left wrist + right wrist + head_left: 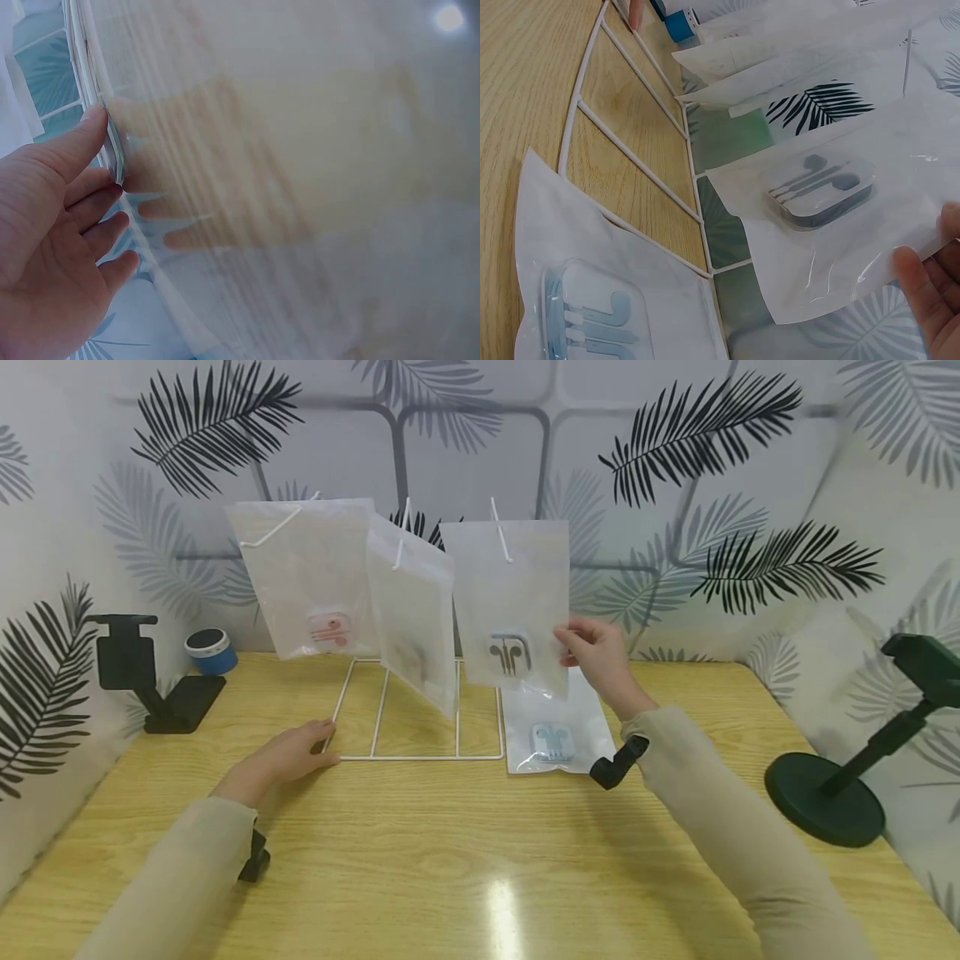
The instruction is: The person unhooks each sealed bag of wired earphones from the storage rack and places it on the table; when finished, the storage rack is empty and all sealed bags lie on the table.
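Note:
A white wire display rack [420, 758] stands on the table with clear bags hanging from its hooks. My right hand [597, 662] pinches the right edge of the rightmost hanging bag [510, 597], which holds dark earphones [817, 191] in a clear case. My left hand [288, 753] holds the rack's front left corner between thumb and fingers. The middle hanging bag [412, 610] is turned edgewise, its contents blurred. On the left hook hangs a bag [300, 560] with pink earphones [328, 628]. Flat on the table, right of the rack, lies a bag [525, 747] with light blue earphones [604, 315].
A black phone stand [127, 664] and a blue round speaker [212, 652] are at the back left. A dark green stand [825, 799] with a round base is on the right. Behind the wooden table [420, 843] hangs a leaf-patterned backdrop [472, 435].

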{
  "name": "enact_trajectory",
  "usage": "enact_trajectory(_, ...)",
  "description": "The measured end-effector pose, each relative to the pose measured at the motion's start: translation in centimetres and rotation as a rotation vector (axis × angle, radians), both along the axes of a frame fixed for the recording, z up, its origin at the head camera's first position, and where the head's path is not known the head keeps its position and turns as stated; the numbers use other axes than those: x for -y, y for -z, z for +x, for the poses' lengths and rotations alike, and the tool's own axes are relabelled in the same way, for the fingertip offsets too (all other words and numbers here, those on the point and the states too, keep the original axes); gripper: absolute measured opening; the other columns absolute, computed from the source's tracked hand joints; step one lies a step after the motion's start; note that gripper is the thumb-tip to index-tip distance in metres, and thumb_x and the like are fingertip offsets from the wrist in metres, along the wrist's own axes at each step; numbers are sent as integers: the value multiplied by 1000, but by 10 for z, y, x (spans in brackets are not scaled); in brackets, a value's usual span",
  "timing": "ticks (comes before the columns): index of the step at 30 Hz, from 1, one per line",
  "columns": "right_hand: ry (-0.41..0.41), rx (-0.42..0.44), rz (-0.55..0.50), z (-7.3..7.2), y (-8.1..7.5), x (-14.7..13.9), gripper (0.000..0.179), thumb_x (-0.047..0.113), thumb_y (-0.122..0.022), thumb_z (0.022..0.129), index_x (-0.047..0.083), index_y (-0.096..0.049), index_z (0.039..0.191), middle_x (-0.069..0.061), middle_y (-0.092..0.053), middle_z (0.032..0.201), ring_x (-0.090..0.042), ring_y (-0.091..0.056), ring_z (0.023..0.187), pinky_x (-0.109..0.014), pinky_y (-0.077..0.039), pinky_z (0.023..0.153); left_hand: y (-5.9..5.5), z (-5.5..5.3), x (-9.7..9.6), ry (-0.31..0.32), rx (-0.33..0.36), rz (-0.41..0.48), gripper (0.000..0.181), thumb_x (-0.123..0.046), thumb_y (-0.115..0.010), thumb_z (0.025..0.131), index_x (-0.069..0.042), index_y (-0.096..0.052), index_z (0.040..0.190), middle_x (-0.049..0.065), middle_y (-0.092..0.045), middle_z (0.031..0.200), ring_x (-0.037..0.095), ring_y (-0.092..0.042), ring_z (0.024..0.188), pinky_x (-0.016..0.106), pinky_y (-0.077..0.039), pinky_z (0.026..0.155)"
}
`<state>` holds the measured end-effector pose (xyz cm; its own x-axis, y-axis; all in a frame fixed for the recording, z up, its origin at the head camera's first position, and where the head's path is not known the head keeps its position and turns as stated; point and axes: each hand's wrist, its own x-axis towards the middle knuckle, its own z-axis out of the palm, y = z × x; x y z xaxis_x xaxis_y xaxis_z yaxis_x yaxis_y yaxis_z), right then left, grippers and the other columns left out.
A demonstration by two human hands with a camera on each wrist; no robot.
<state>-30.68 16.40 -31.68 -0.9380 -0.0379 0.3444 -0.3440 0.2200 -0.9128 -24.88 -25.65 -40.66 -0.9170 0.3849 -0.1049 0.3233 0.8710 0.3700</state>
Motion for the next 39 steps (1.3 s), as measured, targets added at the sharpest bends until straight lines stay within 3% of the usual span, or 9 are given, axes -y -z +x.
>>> enact_trajectory(11, -33, -45, 43, 19, -4, -6, 25, 12, -62, 89, -10, -65, 101, -14, -63, 76, -11, -57, 60, -26, -54, 60, 0, -1, 0, -2, 10, -12, 64, -27, -57, 92, 15, -33, 133, 36, -30, 136, 50, -27, 125, 56, -23, 102)
enact_trajectory(20, -57, -27, 48, 35, -3, -13, 27, 13, -61, 90, -10, -64, 102, -6, -64, 74, -10, -59, 60, -27, -55, 61, 0, -1, 0, 0, 4, -14, 64, -28, -57, 92, 15, -34, 133, 36, -30, 136, 50, -27, 125, 56, -23, 102)
enact_trajectory(32, -78, -48, 56, 59, -6, -16, 25, 11, -62, 89, -12, -64, 99, -16, -64, 78, -12, -59, 60, -29, -55, 59, -2, 1, -2, -16, 17, 2, 64, -27, -58, 91, 14, -34, 134, 35, -30, 137, 50, -27, 125, 57, -23, 101)
enact_trajectory(39, -61, -55, 76, 69, -5, -19, 26, 10, -62, 89, -12, -64, 101, -13, -66, 81, -11, -59, 62, -29, -55, 59, -1, 0, -1, -11, 12, 2, 64, -27, -58, 91, 14, -34, 134, 35, -31, 136, 50, -28, 124, 57, -25, 101)
